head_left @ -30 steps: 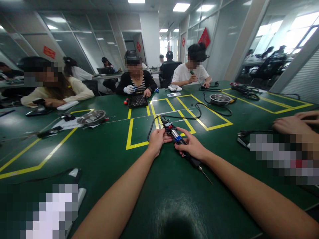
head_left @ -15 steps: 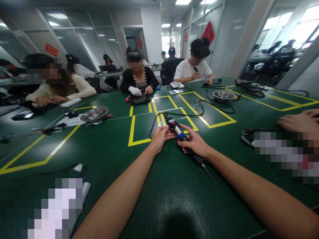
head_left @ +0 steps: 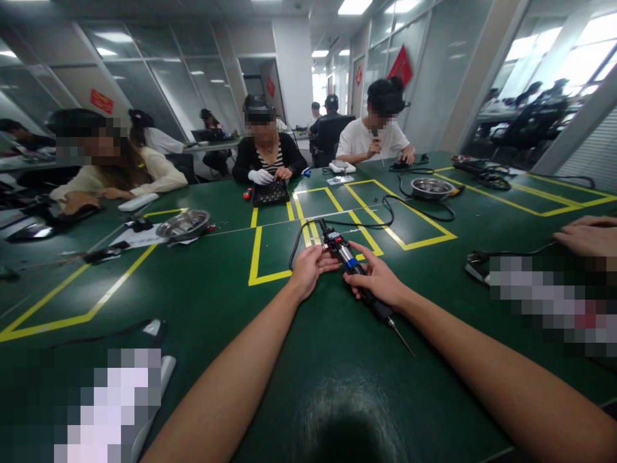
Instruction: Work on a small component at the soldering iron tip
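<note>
A black electric screwdriver [head_left: 350, 262] with a silver section, a blue band and a long thin bit lies slantwise in front of me, its bit pointing toward the lower right. My right hand [head_left: 378, 280] is wrapped round its body just past the blue band. At the cable end, my left hand [head_left: 312, 267] has its thumb by the red-marked part and its fingers reaching along the underside, in contact with the tool; exactly how firmly it grips is hidden. A black cable [head_left: 294, 243] loops from that end across the table.
Yellow tape rectangles [head_left: 274, 277] mark the green table [head_left: 231, 360]. Metal bowls stand at left [head_left: 183, 224] and right [head_left: 432, 188]. Co-workers sit opposite; one, with a white glove [head_left: 261, 177], handles a black tray [head_left: 270, 193]. Another person's hand [head_left: 585, 235] rests at right.
My hands and the screwdriver have hardly moved. Across the table, a co-worker's gloved hand has shifted at the black tray, and the hand at the right edge has drawn slightly away.
</note>
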Action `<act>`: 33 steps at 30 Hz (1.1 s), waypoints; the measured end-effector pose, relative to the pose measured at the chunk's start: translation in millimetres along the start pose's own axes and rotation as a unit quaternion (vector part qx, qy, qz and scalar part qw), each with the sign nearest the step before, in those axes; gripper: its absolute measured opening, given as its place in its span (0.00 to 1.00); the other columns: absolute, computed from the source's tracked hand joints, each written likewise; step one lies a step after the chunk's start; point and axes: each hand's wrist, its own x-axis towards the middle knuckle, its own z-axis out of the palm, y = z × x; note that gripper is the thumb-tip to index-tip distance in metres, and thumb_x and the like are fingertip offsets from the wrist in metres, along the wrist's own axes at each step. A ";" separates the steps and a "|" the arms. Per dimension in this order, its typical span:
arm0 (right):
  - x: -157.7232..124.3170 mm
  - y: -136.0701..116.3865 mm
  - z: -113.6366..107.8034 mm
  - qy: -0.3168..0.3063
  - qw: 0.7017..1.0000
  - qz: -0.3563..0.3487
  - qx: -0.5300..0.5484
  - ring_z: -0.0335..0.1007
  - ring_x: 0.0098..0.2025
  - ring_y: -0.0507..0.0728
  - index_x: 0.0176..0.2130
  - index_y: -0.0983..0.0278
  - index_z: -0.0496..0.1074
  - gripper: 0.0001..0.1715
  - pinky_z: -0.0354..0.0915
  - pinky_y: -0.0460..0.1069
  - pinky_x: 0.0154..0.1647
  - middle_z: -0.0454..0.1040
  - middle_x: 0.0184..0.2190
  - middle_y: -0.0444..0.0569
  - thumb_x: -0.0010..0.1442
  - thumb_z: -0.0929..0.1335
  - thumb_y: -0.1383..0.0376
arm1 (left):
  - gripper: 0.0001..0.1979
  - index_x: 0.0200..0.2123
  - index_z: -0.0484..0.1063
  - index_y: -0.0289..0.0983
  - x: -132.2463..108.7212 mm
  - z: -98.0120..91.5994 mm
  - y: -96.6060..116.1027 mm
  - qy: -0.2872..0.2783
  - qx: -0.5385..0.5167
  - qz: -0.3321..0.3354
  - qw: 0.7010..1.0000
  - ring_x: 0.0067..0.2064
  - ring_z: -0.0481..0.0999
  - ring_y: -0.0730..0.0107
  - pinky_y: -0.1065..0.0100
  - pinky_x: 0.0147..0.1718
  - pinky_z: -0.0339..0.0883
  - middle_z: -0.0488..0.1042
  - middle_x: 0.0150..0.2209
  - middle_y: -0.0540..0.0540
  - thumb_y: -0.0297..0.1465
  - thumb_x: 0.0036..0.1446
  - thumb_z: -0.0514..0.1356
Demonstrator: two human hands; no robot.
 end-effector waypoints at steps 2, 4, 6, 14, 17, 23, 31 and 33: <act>0.0 0.1 -0.1 -0.001 1.000 -0.001 -0.002 0.71 0.23 0.51 0.72 0.53 0.44 0.60 0.71 0.47 0.22 0.77 0.33 0.42 0.51 0.74 0.69 | 0.08 0.40 0.68 0.31 0.2 0.3 -0.9 0.002 0.003 0.002 1.000 0.33 0.83 0.61 0.61 0.36 0.78 0.80 0.34 0.37 0.32 0.66 0.56; 0.0 0.1 -0.1 0.000 1.000 0.002 -0.003 0.71 0.23 0.51 0.72 0.53 0.45 0.60 0.71 0.47 0.22 0.77 0.33 0.42 0.51 0.74 0.69 | 0.09 0.40 0.68 0.31 0.6 0.7 -2.6 0.006 0.008 0.007 1.000 0.33 0.83 0.62 0.63 0.35 0.78 0.80 0.33 0.38 0.33 0.66 0.57; 0.2 0.3 -0.2 0.002 1.000 0.004 -0.002 0.71 0.23 0.51 0.72 0.54 0.46 0.59 0.71 0.47 0.23 0.77 0.34 0.43 0.51 0.74 0.69 | 0.10 0.40 0.67 0.32 1.2 1.1 -4.6 0.015 0.016 0.012 1.000 0.33 0.83 0.63 0.65 0.33 0.78 0.80 0.34 0.38 0.34 0.66 0.58; 1.3 1.4 0.1 -0.004 1.000 -0.001 0.002 0.71 0.22 0.51 0.72 0.53 0.46 0.60 0.72 0.48 0.22 0.76 0.33 0.41 0.50 0.74 0.69 | 0.11 0.41 0.66 0.33 2.4 1.9 -4.2 0.031 0.018 0.012 0.999 0.32 0.83 0.61 0.64 0.31 0.78 0.81 0.34 0.37 0.35 0.65 0.59; 1.5 1.3 -0.1 -0.004 1.000 -0.001 0.004 0.71 0.22 0.51 0.71 0.54 0.46 0.59 0.71 0.48 0.22 0.76 0.33 0.41 0.50 0.75 0.68 | 0.11 0.41 0.66 0.33 1.4 2.1 -2.0 0.024 0.018 0.008 1.000 0.32 0.83 0.61 0.63 0.32 0.78 0.80 0.34 0.37 0.35 0.64 0.60; 1.5 0.5 -0.1 -0.009 1.000 0.000 0.006 0.71 0.23 0.51 0.71 0.53 0.46 0.59 0.71 0.48 0.22 0.76 0.33 0.42 0.51 0.74 0.68 | 0.12 0.41 0.66 0.33 -0.2 3.0 -0.2 0.031 0.013 0.007 0.999 0.32 0.83 0.61 0.63 0.33 0.78 0.79 0.31 0.39 0.37 0.64 0.59; -0.1 -3.7 -0.1 -0.016 1.000 0.009 0.011 0.71 0.23 0.51 0.71 0.53 0.45 0.59 0.71 0.47 0.23 0.77 0.33 0.42 0.51 0.75 0.68 | 0.10 0.41 0.66 0.33 3.1 -0.4 -4.1 0.021 0.021 0.010 1.000 0.32 0.83 0.63 0.63 0.33 0.78 0.80 0.32 0.40 0.35 0.64 0.59; 0.2 -3.9 -1.0 -0.017 1.000 0.010 0.013 0.71 0.22 0.51 0.71 0.53 0.46 0.59 0.71 0.47 0.22 0.77 0.33 0.42 0.51 0.75 0.68 | 0.11 0.41 0.66 0.33 4.3 -1.1 -6.0 0.022 0.026 0.010 0.999 0.32 0.83 0.63 0.63 0.33 0.78 0.80 0.32 0.40 0.36 0.64 0.59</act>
